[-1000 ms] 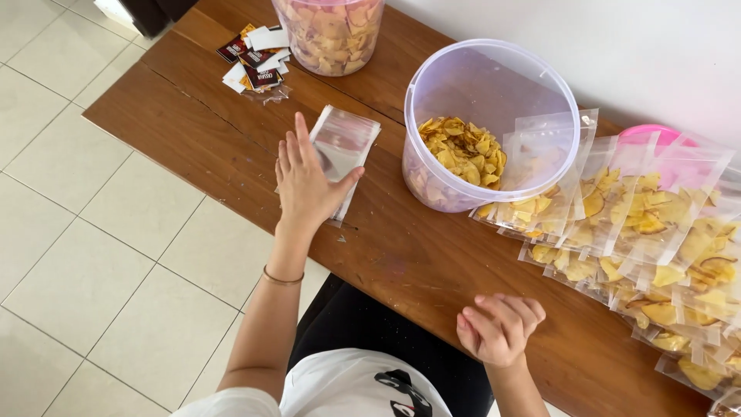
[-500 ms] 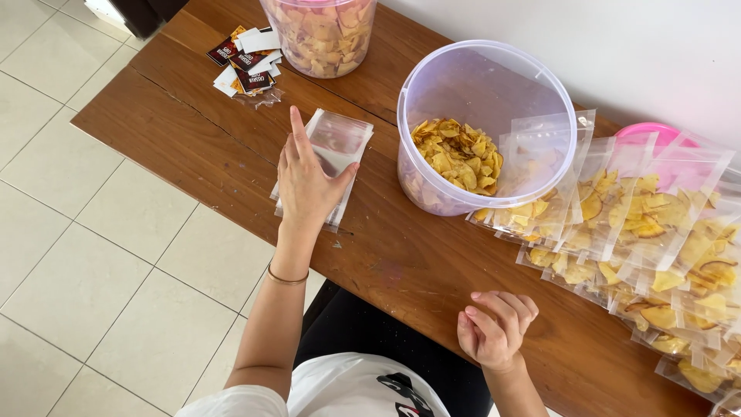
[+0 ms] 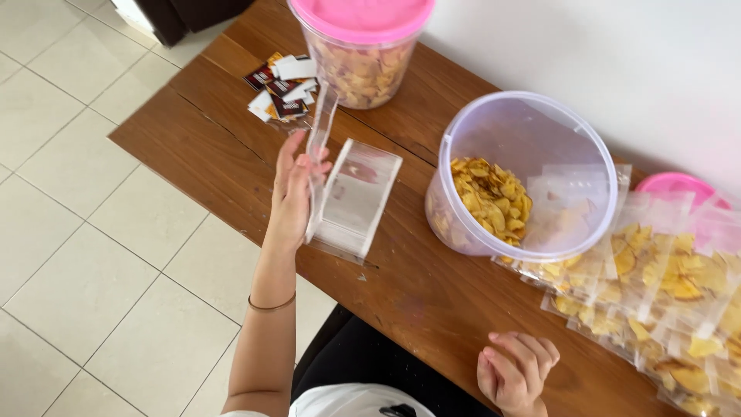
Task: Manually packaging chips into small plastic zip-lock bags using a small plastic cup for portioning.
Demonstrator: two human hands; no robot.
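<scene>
My left hand (image 3: 292,189) pinches one empty clear plastic bag (image 3: 319,131) and holds it upright, just above a flat stack of the same empty bags (image 3: 356,199) on the brown wooden table (image 3: 208,131). My right hand (image 3: 515,372) hovers loosely curled near the table's front edge and holds nothing. To the right of the stack stands an open clear tub (image 3: 523,131) partly filled with yellow chips (image 3: 488,197).
A pink-lidded tub of chips (image 3: 361,48) stands at the back. Small label cards (image 3: 279,86) lie beside it. Several filled chip bags (image 3: 656,286) cover the table's right side, with a pink lid (image 3: 678,185) behind them. Tiled floor lies left.
My left hand, flat on the bag stack before, has lifted one bag up off it. The view has shifted, showing more of the back tub. My right hand stays curled.
</scene>
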